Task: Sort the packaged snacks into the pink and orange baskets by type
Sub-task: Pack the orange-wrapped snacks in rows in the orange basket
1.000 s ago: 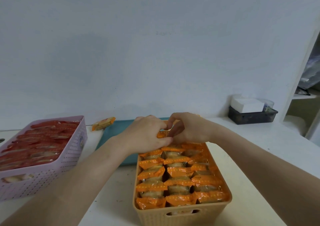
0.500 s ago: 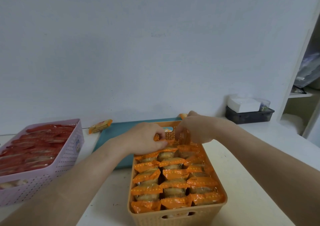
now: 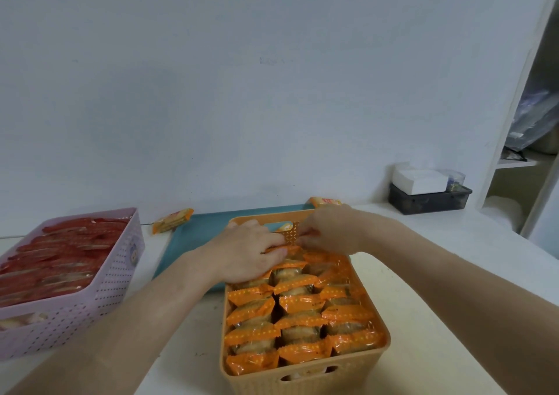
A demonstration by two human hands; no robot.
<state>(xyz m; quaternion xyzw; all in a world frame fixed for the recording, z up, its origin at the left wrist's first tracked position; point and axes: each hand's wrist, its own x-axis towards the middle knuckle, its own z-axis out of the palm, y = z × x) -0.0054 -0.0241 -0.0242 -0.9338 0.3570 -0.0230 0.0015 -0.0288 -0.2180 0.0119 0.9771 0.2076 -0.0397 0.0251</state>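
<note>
Nearly full, the orange basket sits at the near edge of a white table, its orange-wrapped snacks packed in tight rows. At the far end, the right hand pinches the serrated edge of an upright orange packet. The left hand bears down on the back row with curled fingers; whether it also grips the packet cannot be told from this angle.

The danger, by the look of it, is the squeeze: forcing one more packet into so full a row could crush the pastry inside, or buckle neighbours up and out of line.

Two loose orange packets lie on the table, one by the far left corner of a teal tray, another behind the right hand. The pink basket, to the left, holds red-wrapped snacks. A plain pale wall backs the table; a dark bin and white shelving stand to the right.
</note>
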